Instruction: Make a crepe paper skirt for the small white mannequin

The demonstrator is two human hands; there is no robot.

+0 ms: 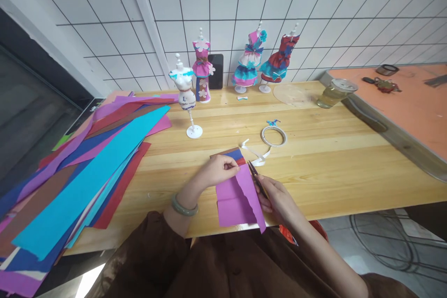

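Observation:
My left hand point(220, 170) is closed in a pinch on the upper edge of a purple crepe paper sheet point(228, 202), which lies near the table's front edge. A wavy-edged flap of that paper point(249, 193) hangs down along its right side. In my right hand point(277, 195) are dark scissors point(254, 173), their blades pointing up and left beside the flap's top. Just beyond my left fingers lie small blue, red and brown paper pieces point(233, 153). A curled white strip point(258, 157) rests past the scissor tips, next to a tape roll point(263, 136).
Long coloured crepe paper strips point(94, 163) cover the table's left side. A mostly white mannequin point(186, 100) stands behind my hands. Three dressed mannequins, including a red-and-blue one point(281, 60), and a phone point(216, 72) line the wall. A cup of liquid point(333, 95) stands at back right.

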